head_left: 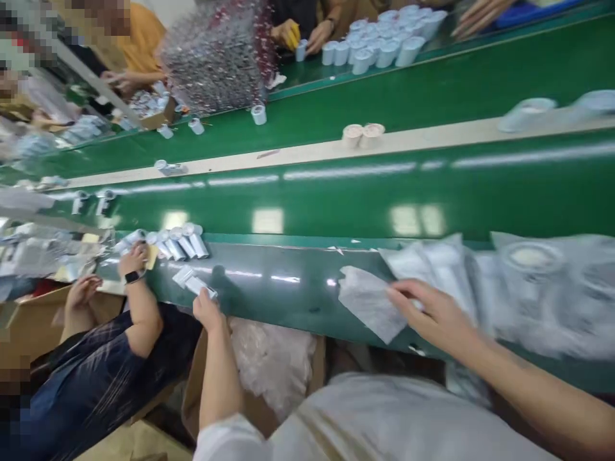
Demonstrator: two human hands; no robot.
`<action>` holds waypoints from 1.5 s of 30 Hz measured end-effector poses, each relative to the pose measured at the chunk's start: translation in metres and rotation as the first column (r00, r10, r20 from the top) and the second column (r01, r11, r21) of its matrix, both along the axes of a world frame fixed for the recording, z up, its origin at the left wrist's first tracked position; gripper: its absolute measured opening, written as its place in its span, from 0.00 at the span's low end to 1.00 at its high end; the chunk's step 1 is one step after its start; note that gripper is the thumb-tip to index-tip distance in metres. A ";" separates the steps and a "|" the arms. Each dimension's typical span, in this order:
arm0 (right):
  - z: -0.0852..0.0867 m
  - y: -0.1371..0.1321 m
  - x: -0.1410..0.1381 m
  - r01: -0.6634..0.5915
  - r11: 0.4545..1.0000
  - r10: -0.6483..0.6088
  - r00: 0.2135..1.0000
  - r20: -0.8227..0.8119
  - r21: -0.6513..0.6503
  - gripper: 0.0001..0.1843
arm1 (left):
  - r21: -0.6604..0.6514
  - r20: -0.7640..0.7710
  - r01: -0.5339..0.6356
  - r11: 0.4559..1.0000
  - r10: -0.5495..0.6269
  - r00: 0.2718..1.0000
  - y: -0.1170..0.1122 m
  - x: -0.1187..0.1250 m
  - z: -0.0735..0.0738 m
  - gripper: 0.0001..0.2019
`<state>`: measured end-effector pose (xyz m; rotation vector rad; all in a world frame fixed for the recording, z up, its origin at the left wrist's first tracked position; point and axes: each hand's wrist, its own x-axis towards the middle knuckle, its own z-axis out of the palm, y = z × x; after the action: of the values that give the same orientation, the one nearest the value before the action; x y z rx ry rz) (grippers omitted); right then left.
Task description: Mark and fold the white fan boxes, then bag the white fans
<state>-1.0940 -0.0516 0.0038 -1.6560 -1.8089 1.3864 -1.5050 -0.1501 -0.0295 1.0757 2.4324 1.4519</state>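
Observation:
My left hand (207, 310) is closed on a small white handheld device (195, 282), held over the grey-green worktop. Its exact kind is blurred. Out to the right, my right hand (427, 314) pinches the edge of a thin, translucent white bag (369, 301), which lies partly on the worktop edge and looks flat. Just beyond that hand, several filled translucent bags (446, 269) rest side by side. Similar white devices with round heads (182, 243) stand in a row to the left of my left hand.
A green conveyor belt (312, 198) runs across, with a pale divider strip (307, 151) bearing two pinkish rolls (362, 134). Below the worktop, a cardboard box holds white bags (273, 358). A co-worker's hand (134, 257) works at left; others sit opposite behind white cups (384, 41).

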 end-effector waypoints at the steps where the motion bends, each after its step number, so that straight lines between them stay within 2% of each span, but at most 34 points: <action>1: 0.010 0.003 -0.015 -0.007 0.973 -0.023 0.992 -0.126 -0.232 0.21 | 0.035 0.126 -0.029 0.999 0.025 0.992 -0.002 0.036 -0.002 0.23; 2: 0.016 0.006 -0.030 0.029 0.907 -0.146 0.958 -0.248 -0.420 0.22 | 0.049 0.213 -0.028 0.998 0.017 0.977 -0.004 0.077 -0.002 0.23; 3: 0.018 0.011 -0.042 -0.011 0.822 -0.247 0.894 -0.374 -0.570 0.22 | 0.048 0.305 -0.003 0.999 -0.012 0.952 -0.005 0.119 0.000 0.22; 4: 0.019 0.016 -0.050 -0.099 0.759 -0.309 0.815 -0.490 -0.644 0.23 | 0.047 0.516 0.044 0.998 -0.062 0.854 -0.004 0.161 0.004 0.21; 5: 0.018 0.020 -0.053 -0.128 0.738 -0.376 0.737 -0.561 -0.663 0.24 | 0.044 0.678 0.136 0.990 -0.129 0.724 -0.003 0.200 0.008 0.20; 7: 0.019 0.027 -0.045 -0.116 0.764 -0.436 0.631 -0.642 -0.634 0.26 | 0.114 0.813 0.376 0.919 -0.305 0.497 0.004 0.264 0.014 0.19; 8: 0.021 0.029 -0.033 -0.063 0.792 -0.451 0.610 -0.652 -0.607 0.26 | 0.157 0.820 0.471 0.868 -0.380 0.429 0.007 0.287 0.013 0.19; 9: 0.025 0.031 -0.016 -0.002 0.814 -0.462 0.604 -0.649 -0.582 0.27 | 0.169 0.798 0.553 0.816 -0.443 0.410 0.011 0.304 0.008 0.20; 10: 0.030 0.032 0.004 0.052 0.825 -0.474 0.608 -0.637 -0.563 0.27 | 0.134 0.753 0.628 0.767 -0.490 0.438 0.013 0.316 0.001 0.20; 11: 0.035 0.031 0.026 0.093 0.827 -0.486 0.616 -0.621 -0.555 0.28 | 0.046 0.688 0.693 0.719 -0.526 0.500 0.015 0.324 -0.008 0.19; 13: 0.043 0.026 0.072 0.117 0.808 -0.507 0.636 -0.581 -0.577 0.29 | -0.226 0.510 0.761 0.608 -0.592 0.624 0.014 0.333 -0.030 0.14; 15: 0.047 0.014 0.111 0.064 0.764 -0.513 0.663 -0.545 -0.642 0.31 | -0.427 0.377 0.742 0.517 -0.644 0.666 0.012 0.335 -0.047 0.08; 16: 0.046 0.005 0.126 0.014 0.730 -0.512 0.673 -0.534 -0.683 0.33 | -0.468 0.350 0.729 0.500 -0.652 0.672 0.010 0.335 -0.051 0.06; 18: 0.039 -0.014 0.144 -0.112 0.636 -0.505 0.688 -0.521 -0.763 0.36 | -0.483 0.347 0.716 0.505 -0.640 0.686 0.007 0.331 -0.050 0.06; 21: 0.021 -0.037 0.144 -0.308 0.451 -0.471 0.715 -0.516 -0.838 0.37 | -0.469 0.347 0.696 0.544 -0.611 0.712 0.002 0.325 -0.028 0.08; 22: 0.015 -0.042 0.138 -0.359 0.406 -0.461 0.714 -0.528 -0.840 0.37 | -0.435 0.360 0.702 0.564 -0.606 0.709 -0.001 0.324 -0.018 0.08; 24: 0.005 -0.045 0.124 -0.438 0.372 -0.449 0.686 -0.572 -0.818 0.38 | -0.309 0.425 0.721 0.620 -0.588 0.688 -0.008 0.326 0.001 0.08; 26: 0.000 -0.044 0.112 -0.484 0.381 -0.430 0.661 -0.615 -0.787 0.38 | -0.159 0.550 0.664 0.730 -0.493 0.674 -0.014 0.332 0.016 0.07; 28: 0.000 -0.042 0.108 -0.487 0.393 -0.393 0.677 -0.622 -0.779 0.37 | -0.069 0.686 0.507 0.859 -0.328 0.649 -0.019 0.338 0.027 0.09; 29: 0.000 -0.041 0.108 -0.475 0.400 -0.378 0.693 -0.614 -0.783 0.36 | -0.043 0.733 0.426 0.904 -0.261 0.628 -0.022 0.340 0.031 0.10; 30: 0.002 -0.041 0.110 -0.455 0.411 -0.371 0.708 -0.601 -0.790 0.35 | -0.020 0.751 0.370 0.929 -0.230 0.619 -0.024 0.343 0.035 0.12; 31: 0.004 -0.042 0.112 -0.429 0.428 -0.374 0.717 -0.588 -0.795 0.33 | 0.000 0.730 0.349 0.937 -0.238 0.641 -0.027 0.344 0.040 0.12; 33: 0.007 -0.044 0.116 -0.370 0.458 -0.398 0.728 -0.559 -0.808 0.30 | 0.016 0.554 0.403 0.915 -0.343 0.759 -0.035 0.346 0.048 0.09; 35: 0.011 -0.048 0.117 -0.297 0.490 -0.433 0.733 -0.525 -0.820 0.27 | -0.007 0.255 0.498 0.867 -0.480 0.839 -0.045 0.349 0.054 0.06; 37: 0.012 -0.052 0.114 -0.217 0.508 -0.464 0.746 -0.477 -0.833 0.24 | -0.027 -0.007 0.578 0.815 -0.578 0.816 -0.053 0.355 0.058 0.05; 39: 0.012 -0.058 0.110 -0.115 0.547 -0.478 0.770 -0.422 -0.829 0.20 | -0.045 -0.159 0.642 0.766 -0.640 0.752 -0.057 0.362 0.058 0.07; 41: 0.010 -0.064 0.106 0.006 0.606 -0.481 0.800 -0.360 -0.795 0.18 | -0.105 -0.223 0.702 0.704 -0.705 0.674 -0.055 0.367 0.056 0.08; 43: 0.009 -0.068 0.107 0.100 0.629 -0.484 0.826 -0.288 -0.771 0.16 | -0.182 -0.186 0.752 0.634 -0.773 0.607 -0.050 0.369 0.055 0.08; 45: 0.008 -0.070 0.113 0.107 0.624 -0.428 0.876 -0.224 -0.774 0.15 | -0.225 -0.054 0.732 0.643 -0.759 0.649 -0.047 0.368 0.055 0.08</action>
<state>-0.9813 -0.1215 0.0117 -1.6976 -0.7062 2.2819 -1.1375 -0.1974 0.0254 1.8792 1.7282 0.8565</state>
